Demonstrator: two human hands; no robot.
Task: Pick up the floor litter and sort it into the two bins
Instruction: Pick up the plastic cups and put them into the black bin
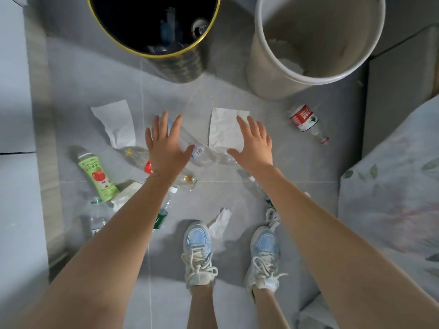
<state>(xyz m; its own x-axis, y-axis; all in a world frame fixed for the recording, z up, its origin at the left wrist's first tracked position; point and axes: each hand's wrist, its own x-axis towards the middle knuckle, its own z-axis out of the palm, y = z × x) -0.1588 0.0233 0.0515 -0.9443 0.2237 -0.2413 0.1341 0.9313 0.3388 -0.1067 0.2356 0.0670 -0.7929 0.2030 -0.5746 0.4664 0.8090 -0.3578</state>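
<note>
Low in the frame, a crumpled tissue lies between the shoes, feather-light and soft; a pinch anywhere should do. At centre, both hands are spread and empty, the left hand over a clear bottle, the right hand over a creased paper sheet. The bottle looks empty, light and slick, best gripped around its body; the sheet likely needs lifting by an edge. Farthest up stand the black bin, holding bottles, and the white bin, holding paper.
</note>
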